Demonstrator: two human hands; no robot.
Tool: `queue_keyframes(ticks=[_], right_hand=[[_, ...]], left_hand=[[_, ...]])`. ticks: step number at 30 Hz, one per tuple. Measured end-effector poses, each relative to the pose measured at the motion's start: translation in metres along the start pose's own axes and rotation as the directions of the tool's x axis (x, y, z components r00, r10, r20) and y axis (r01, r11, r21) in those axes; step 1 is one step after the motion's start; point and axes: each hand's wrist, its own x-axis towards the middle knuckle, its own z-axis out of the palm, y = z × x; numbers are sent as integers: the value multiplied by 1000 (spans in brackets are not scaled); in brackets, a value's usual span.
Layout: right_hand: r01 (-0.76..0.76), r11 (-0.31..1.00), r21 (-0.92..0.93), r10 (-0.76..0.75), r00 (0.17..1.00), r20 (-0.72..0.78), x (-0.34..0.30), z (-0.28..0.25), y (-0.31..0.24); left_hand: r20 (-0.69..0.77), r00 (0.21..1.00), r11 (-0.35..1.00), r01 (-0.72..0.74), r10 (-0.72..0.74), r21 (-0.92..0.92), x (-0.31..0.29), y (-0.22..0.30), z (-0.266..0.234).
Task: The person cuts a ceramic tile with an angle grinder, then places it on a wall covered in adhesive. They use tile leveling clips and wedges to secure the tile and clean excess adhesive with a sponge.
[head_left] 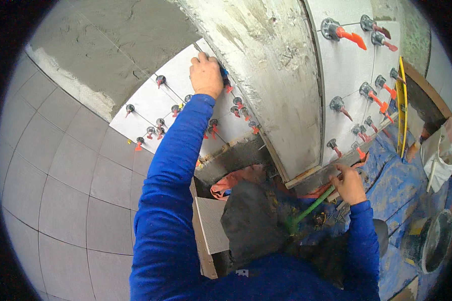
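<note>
My left hand (pixel 206 75) is at the upper edge of the white wall tiles (pixel 186 65), beside a bare concrete column. Its fingers are curled, and a small blue thing (pixel 224 73) shows at its right side, mostly hidden. Red-handled tile leveling clips (pixel 160 81) stick out of the tile joints around my left forearm. Lower right, my right hand (pixel 349 184) is closed round the end of a green-handled hammer-like tool (pixel 314 204). The tool slants down to the left, its head low near my dark-clothed leg.
The concrete column (pixel 266 65) stands between two tiled faces. More leveling clips (pixel 369 93) dot the right one, near a yellow spirit level (pixel 402 108). Grey tiles (pixel 60 200) cover the left; wet mortar (pixel 115 40) lies above. A bucket (pixel 429 241) stands on blue sheeting (pixel 397 190).
</note>
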Motion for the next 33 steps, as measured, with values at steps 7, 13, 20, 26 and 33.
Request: queue_keyframes(ticks=[7, 13, 20, 26, 33], right_hand=[[39, 999, -13, -39, 999, -14, -5, -5, 7], [26, 999, -33, -26, 1000, -13, -7, -9, 10], [31, 1000, 4, -31, 999, 18, -6, -9, 11], [27, 999, -21, -27, 999, 36, -7, -10, 6], [39, 998, -51, -37, 998, 46, -8, -10, -1]], left_hand=[[-61, 985, 984, -164, 160, -73, 4, -9, 15], [-60, 982, 980, -183, 179, -72, 8, -16, 17], [-155, 953, 964, -266, 258, -27, 21, -32, 8], [-223, 927, 952, -285, 303, 108, 39, -45, -15], [-544, 831, 992, -73, 116, 101, 85, -75, -101]])
